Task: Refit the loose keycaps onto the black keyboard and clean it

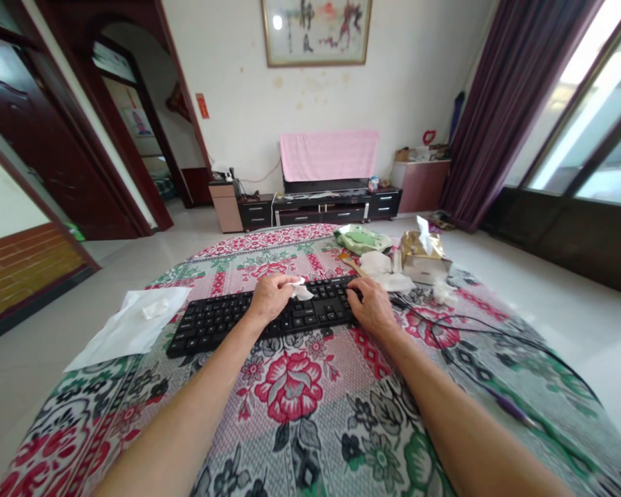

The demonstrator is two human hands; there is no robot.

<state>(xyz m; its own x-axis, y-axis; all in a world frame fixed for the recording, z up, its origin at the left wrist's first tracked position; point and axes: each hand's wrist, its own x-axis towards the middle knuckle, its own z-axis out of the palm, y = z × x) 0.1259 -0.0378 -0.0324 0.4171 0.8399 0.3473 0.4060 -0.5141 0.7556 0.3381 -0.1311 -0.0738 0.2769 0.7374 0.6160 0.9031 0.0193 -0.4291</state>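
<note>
A black keyboard (212,323) lies across the flowered tablecloth in front of me. Over its middle, my left hand (270,298) pinches a crumpled white tissue (303,291), which hangs just above or against the keys. My right hand (371,304) grips the keyboard's right end, with the thumb on the near side and the other fingers over the far edge. Part of the key rows is hidden under my left hand and wrist.
On the left, a white sheet (129,324) bears a crumpled tissue (155,308). Behind the keyboard's right end are a brush (349,262), white tissues (388,279), a green bag (362,239) and a gold tissue box (424,262). A black cable (497,330) runs off to the right.
</note>
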